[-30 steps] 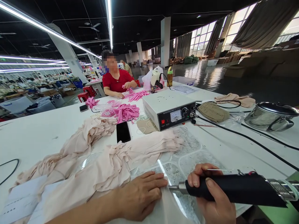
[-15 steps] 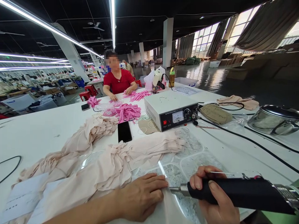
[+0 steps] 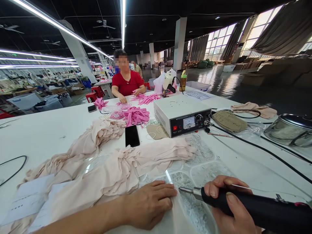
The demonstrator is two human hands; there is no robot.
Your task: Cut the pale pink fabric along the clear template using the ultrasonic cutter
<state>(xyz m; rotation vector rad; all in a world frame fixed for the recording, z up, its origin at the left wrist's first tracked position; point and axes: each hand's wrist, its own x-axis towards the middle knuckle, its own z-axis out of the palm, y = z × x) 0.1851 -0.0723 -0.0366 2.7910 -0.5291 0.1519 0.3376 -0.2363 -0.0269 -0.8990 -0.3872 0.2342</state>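
Observation:
My left hand lies palm down with fingers stretched out, pressing on a thin beige fabric piece over a clear patterned mat. My right hand is wrapped round the black grip of a handheld ultrasonic tool. Its narrow metal tip points left and sits just right of my left fingertips, near the fabric's edge. I cannot tell whether it touches the fabric. Beyond my left hand lies a layered stack of beige fabric pieces.
A white control box with a meter stands mid-table, its black cable running right. Around it are a phone, pink strips, cardboard patterns and a lidded pot. A person in red sits opposite, handling pink strips.
The tool and my right hand have moved right, drawing the tip slightly away from my left fingertips. My left hand stays flat on the fabric. The view has shifted slightly.

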